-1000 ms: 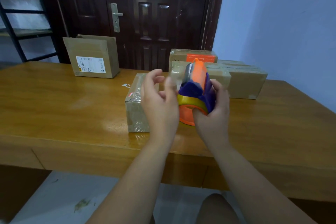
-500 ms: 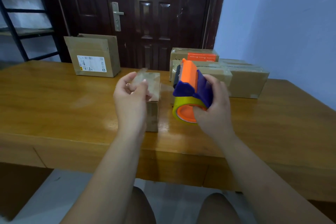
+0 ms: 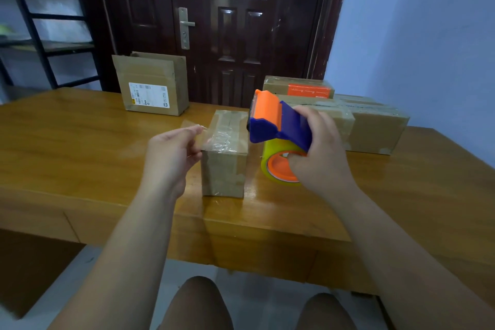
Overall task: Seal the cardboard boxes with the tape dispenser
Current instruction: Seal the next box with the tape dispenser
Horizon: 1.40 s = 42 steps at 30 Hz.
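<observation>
Box [image 3: 224,166]: small, brown, clear-taped top.

Bare L hand [image 3: 171,154], R hand [image 3: 320,161], knees [image 3: 197,303]

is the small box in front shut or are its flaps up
Shut: the box has flaps flat under tape along its top. The left hand pinches a clear strip, the right hand grips the dispenser.

Glossy wooden table [image 3: 80,147]; matt cardboard box [image 3: 223,169]; plastic tape dispenser [image 3: 278,126].
</observation>
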Motion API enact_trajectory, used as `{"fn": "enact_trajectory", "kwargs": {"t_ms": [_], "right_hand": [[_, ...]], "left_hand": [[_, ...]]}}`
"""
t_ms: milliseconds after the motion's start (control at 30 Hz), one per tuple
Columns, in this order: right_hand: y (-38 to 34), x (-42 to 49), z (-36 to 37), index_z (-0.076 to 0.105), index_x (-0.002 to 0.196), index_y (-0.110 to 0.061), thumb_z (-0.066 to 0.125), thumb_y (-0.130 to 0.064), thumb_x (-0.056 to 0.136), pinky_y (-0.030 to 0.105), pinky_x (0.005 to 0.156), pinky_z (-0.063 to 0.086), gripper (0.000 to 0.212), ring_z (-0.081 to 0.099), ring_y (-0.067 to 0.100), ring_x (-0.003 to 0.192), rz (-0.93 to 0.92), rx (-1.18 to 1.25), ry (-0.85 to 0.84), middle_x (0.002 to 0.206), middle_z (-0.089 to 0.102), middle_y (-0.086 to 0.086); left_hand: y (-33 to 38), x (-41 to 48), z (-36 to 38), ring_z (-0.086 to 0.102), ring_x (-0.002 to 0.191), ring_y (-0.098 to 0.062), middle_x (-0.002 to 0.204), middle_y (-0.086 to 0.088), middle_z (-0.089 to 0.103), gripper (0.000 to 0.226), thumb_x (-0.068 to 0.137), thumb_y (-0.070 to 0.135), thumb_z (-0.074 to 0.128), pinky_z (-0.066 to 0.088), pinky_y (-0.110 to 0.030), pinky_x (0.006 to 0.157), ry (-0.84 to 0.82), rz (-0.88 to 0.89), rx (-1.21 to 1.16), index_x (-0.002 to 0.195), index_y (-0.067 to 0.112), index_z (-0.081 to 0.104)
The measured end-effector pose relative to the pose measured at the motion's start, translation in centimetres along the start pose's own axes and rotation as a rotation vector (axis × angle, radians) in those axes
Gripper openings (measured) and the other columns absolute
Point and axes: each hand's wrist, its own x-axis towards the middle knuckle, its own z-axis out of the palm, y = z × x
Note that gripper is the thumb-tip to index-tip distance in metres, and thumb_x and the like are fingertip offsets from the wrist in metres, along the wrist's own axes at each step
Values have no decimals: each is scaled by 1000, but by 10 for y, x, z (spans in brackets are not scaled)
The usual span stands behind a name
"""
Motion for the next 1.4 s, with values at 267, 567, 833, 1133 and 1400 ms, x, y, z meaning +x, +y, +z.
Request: {"fn": "enact_trajectory", "kwargs": {"t_ms": [267,567,833,1133,1400], "right_hand": [[-3,-1,5,46,131,-21,73,0,66,8,70,32,74,40,9,100,-1,-53,-21,114,40,-8],[5,5,5,43,133,-20,77,0,66,10,71,36,77,40,9,105,23,-68,-52,116,37,-10],[21,2,12,45,128,-22,73,2,68,12,71,35,71,42,10,98,40,-80,-71,111,41,-7],[40,6,16,46,130,-22,69,7,70,9,72,34,71,44,10,100,82,-30,-111,115,47,-3],[57,5,31,41,134,-25,63,11,75,0,71,33,73,41,7,101,127,12,-198,118,45,-1]], "left_hand": [[-13,13,-13,51,62,-9,73,2,62,16,90,16,63,46,-23,57,29,6,136,105,20,66],[-23,22,-9,57,67,-8,64,4,65,48,94,19,57,47,-30,72,75,232,310,136,34,39],[-18,28,-5,58,68,-6,84,-14,66,57,93,10,56,38,-3,44,51,203,425,141,29,32],[-24,25,-11,54,64,-9,71,-4,64,54,92,11,56,47,-30,68,35,171,445,139,26,34],[-34,23,-8,55,68,-10,82,-8,63,34,95,13,54,43,-27,62,-14,138,425,124,29,45]]}}
